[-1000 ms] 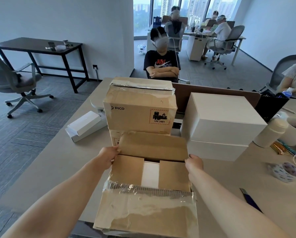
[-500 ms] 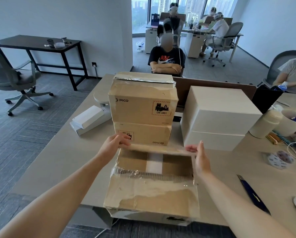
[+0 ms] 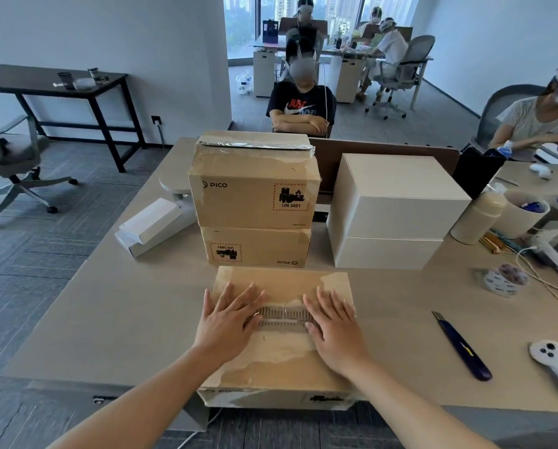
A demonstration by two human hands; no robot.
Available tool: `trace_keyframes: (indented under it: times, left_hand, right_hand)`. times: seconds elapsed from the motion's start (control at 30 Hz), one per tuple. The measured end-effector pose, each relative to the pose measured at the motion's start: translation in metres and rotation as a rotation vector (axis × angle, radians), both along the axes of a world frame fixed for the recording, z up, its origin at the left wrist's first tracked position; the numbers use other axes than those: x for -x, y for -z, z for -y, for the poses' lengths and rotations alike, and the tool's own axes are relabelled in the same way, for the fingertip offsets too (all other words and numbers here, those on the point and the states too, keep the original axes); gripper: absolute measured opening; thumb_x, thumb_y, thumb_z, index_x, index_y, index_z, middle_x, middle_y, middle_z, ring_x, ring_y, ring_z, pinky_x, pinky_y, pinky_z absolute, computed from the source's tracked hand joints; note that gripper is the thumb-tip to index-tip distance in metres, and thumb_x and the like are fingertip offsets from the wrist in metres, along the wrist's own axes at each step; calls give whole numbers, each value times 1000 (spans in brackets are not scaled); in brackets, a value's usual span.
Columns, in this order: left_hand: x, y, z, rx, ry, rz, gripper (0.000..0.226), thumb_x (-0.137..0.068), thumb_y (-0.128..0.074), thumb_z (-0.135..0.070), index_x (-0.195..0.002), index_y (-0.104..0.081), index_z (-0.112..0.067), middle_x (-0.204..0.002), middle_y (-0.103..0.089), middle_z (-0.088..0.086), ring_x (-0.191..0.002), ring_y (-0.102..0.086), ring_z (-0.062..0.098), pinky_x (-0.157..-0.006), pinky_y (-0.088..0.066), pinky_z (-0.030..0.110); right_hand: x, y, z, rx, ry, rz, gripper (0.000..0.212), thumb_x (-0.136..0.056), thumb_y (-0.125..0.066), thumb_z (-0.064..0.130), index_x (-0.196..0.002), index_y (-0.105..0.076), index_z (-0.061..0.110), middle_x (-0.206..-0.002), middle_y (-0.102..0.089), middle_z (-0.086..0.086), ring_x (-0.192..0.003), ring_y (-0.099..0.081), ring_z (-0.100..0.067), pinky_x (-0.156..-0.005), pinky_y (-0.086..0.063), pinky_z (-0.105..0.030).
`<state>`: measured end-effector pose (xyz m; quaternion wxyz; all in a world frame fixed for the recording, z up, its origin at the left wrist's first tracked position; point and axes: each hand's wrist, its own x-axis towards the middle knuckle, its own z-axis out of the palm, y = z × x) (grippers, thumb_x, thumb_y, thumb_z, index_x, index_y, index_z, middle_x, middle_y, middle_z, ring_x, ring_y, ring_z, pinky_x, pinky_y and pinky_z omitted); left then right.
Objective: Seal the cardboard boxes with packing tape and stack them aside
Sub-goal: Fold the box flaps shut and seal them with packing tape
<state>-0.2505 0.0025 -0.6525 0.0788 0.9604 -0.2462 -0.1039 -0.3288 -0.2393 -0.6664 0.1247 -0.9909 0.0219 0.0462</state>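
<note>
Two hands flat on the box [image 3: 280, 361] at the near edge of the table [image 3: 125, 312]; left hand [image 3: 229, 315] and right hand [image 3: 335, 330] press the top flaps down on either side of the centre seam [image 3: 284, 317]; fingers [image 3: 229, 294] straight and spread, released, grasping nothing. Flaps look closed but untaped; torn old tape residue along the seam.

Step in hand, my read: hold flaps shut, then tape. To do it well: one hand presses on the seam so the flaps don't spring up; the other fetches the tape roll [image 3: 505, 280], which lies right, well apart from the box; likely the right hand's job. Run tape along the full seam and over both ends; ragged residue may hurt adhesion, so rub it down firm. Box seems to overhang the near edge a little; could tip if leaned on; push it in first.

Around: stack [image 3: 255, 202] of two brown boxes just beyond, top one taped; white boxes [image 3: 391, 202] to its right; knife [image 3: 462, 346] and controller [image 3: 554, 364] near right, in the reach path to the roll. Top of the stack looks like the likely spot for this box.
</note>
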Motion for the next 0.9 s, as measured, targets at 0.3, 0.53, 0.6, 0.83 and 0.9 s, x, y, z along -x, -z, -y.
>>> trace_keyframes:
  times: [0.3, 0.53, 0.6, 0.83, 0.9]
  left_hand:
    - [-24, 10, 9, 106, -33, 18, 47, -99, -18, -63, -146, -19, -61, -156, -3, -34, -151, 15, 16, -122, 10, 51]
    - [-40, 5, 17, 168, -68, 31, 41, -102, -29, -57, -142, -41, -55, -154, -26, -32, -153, -3, 13, -122, -3, 45]
    - [-39, 4, 17, 125, -74, 40, 47, -100, -22, -63, -141, -43, -54, -153, -30, -31, -153, -8, 15, -119, -6, 43]
    - [-46, -23, 41, -169, 29, 156, 41, -100, -40, -54, -129, -60, -33, -128, -61, -10, -121, -57, 21, -101, -45, 43]
    - [-50, -42, 62, -315, 30, 87, 31, -99, -50, -41, -116, -66, -21, -110, -68, 0, -103, -65, 21, -87, -54, 37]
  right_hand:
    - [-22, 9, 13, 10, 14, 81, 54, -93, -8, 62, -146, -15, 52, -156, -2, 22, -149, 10, -12, -118, 6, -28]
    - [-41, 11, 15, -24, 74, 106, 59, -91, -10, 64, -144, -31, 50, -151, -11, 26, -147, 3, -8, -117, 0, -27]
    - [-43, 9, 15, -54, 84, 90, 53, -93, -19, 61, -143, -33, 50, -152, -13, 26, -149, 1, -10, -116, 1, -26]
    - [-45, -10, 22, -122, 0, 9, 45, -97, -42, 52, -142, -40, 45, -156, -24, 18, -150, -9, -17, -119, -10, -31]
    - [-45, -25, 37, -157, -94, -66, 40, -98, -51, 42, -138, -49, 40, -155, -28, 17, -149, -15, -16, -118, -16, -33]
